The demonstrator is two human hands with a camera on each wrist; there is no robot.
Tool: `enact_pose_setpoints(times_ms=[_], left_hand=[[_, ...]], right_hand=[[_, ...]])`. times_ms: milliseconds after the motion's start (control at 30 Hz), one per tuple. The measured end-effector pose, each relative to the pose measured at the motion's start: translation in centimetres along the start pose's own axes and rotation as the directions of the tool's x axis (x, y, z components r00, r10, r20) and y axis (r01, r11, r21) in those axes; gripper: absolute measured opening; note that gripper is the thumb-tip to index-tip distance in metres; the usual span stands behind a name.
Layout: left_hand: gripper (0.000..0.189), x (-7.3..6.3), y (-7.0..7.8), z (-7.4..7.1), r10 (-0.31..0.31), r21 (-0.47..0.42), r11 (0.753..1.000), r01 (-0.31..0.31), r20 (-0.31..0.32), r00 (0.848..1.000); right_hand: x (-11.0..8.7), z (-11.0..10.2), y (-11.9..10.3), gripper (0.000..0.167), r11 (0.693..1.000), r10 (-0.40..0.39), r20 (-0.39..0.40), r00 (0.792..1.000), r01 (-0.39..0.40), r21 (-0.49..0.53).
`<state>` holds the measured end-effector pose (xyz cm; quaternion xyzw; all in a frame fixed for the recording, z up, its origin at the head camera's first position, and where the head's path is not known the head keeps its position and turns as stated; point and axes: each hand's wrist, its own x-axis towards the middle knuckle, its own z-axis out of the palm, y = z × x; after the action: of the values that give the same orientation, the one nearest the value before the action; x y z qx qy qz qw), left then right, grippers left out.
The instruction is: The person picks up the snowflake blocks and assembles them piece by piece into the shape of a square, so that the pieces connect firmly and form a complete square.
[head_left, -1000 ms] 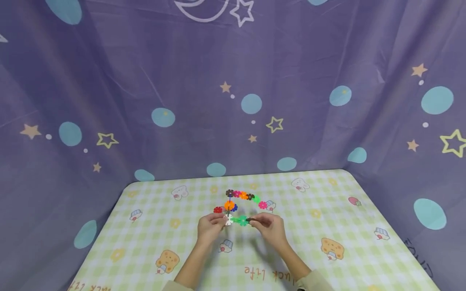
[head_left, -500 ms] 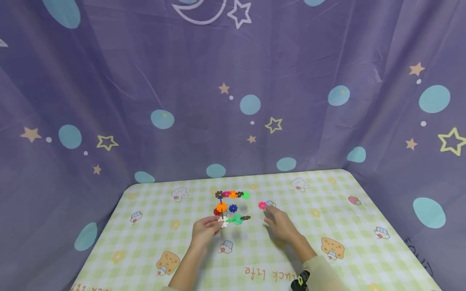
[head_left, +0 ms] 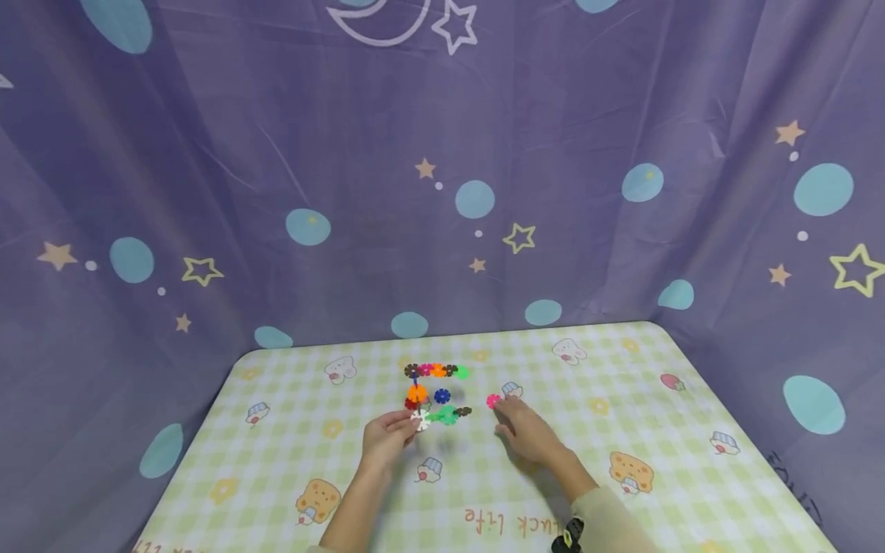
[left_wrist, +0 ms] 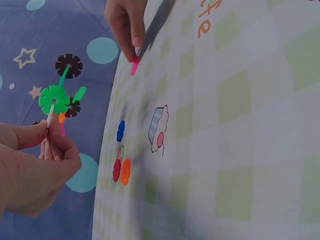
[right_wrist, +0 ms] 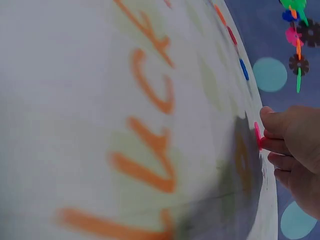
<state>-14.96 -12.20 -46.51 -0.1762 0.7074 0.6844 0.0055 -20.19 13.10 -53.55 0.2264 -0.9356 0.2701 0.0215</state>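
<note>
My left hand (head_left: 387,442) pinches a white notched snowflake disc (head_left: 420,420), part of a linked chain held above the table. From it a green disc (head_left: 449,415) and a dark brown disc (head_left: 464,412) reach to the right. A farther row of brown, pink, orange and light green discs (head_left: 462,372) belongs to the chain, seen above the near part in the head view. My right hand (head_left: 528,432) is low over the table, a fingertip touching a loose pink disc (right_wrist: 258,132), thumb held apart from it in the head view.
Loose blue (left_wrist: 120,131), red (left_wrist: 117,170) and orange (left_wrist: 126,171) discs lie on the checked tablecloth (head_left: 650,384) below the held chain. A purple curtain (head_left: 387,246) with stars and dots hangs behind the table.
My right hand has let go of the chain's brown disc and moved right to the pink disc, which has slid slightly toward me. My left hand has shifted slightly left with the chain.
</note>
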Motion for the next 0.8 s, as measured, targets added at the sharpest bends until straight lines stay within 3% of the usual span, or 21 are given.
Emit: enact_pose_setpoints(times_ms=[233, 400, 633, 800], left_hand=[[0.033, 0.7, 0.4, -1.1, 0.003, -0.043, 0.999, -0.005, -0.032, 0.999], [0.033, 1.0, 0.7, -1.5, 0.0, -0.035, 0.999, -0.001, -0.051, 0.999], [0.033, 0.8, 0.5, -1.6, 0.0, -0.044, 0.999, -0.002, -0.042, 0.999], [0.033, 0.5, 0.3, -1.7, -0.006, -0.04, 0.999, 0.004, -0.048, 0.999]], right_hand=[[-1.8, 0.2, -1.8, 0.028, 0.994, -0.102, -0.044, 0.994, 0.1, -0.038], [-1.9, 0.3, -2.4, 0.015, 0.986, -0.168, -0.119, 0.979, 0.164, -0.043], [-1.1, 1.0, -1.8, 0.027, 0.966, -0.237, -0.182, 0.954, 0.212, -0.146], [-0.8, 1.2, -1.7, 0.017, 0.965, -0.231, -0.168, 0.958, 0.204, -0.163]])
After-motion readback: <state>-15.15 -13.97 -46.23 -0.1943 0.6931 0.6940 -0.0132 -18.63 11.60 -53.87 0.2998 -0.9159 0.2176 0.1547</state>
